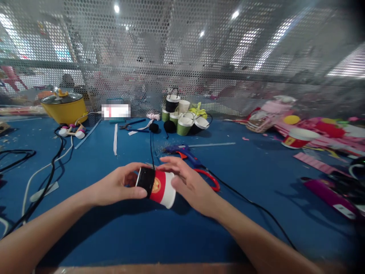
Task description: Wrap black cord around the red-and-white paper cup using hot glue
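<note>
A paper cup (163,189), red and white with a gold emblem, lies tilted on its side between my hands, with black yarn (146,179) wound in a band around its rim end. My left hand (121,183) grips that wrapped end, thumb on the near side. At the white base end, my right hand (190,184) has its fingers stretched out and apart along the far side. Its thumb overlaps the base edge; firm contact is unclear. One strand runs from the cup toward a black yarn ball (154,128) farther back on the blue table (137,232).
Beyond my right hand lie a blue glue gun (189,154) with a trailing cord and red-handled scissors (209,179). Green and black wrapped cups (184,125) stand at the back, pliers (134,125) beside them. A yellow pot (65,106) and cables are left, pink craft pieces right.
</note>
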A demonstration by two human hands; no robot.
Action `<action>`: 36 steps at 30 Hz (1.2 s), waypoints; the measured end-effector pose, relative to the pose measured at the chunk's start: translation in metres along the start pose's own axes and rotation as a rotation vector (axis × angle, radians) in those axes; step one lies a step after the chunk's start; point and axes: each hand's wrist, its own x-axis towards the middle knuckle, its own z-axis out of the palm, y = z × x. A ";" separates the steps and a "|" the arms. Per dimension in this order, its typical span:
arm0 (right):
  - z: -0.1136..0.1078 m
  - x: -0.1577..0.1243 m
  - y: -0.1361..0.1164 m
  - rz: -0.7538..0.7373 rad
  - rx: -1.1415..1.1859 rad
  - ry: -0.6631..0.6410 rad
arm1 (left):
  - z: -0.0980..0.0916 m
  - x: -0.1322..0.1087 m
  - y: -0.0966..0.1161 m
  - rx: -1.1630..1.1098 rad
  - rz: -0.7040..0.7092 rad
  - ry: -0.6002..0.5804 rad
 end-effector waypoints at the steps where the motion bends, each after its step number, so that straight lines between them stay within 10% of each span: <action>1: -0.001 0.003 -0.001 0.070 0.063 -0.027 | 0.001 -0.001 -0.001 0.037 0.008 -0.002; 22: 0.004 0.082 -0.004 0.261 0.166 -0.199 | 0.010 -0.003 -0.011 0.547 0.363 0.063; 30: -0.062 0.078 0.013 0.454 -0.639 0.137 | 0.013 -0.002 -0.011 0.309 0.103 0.097; 36: -0.079 0.061 0.035 0.605 -0.908 0.005 | 0.013 0.005 -0.016 0.058 0.036 0.099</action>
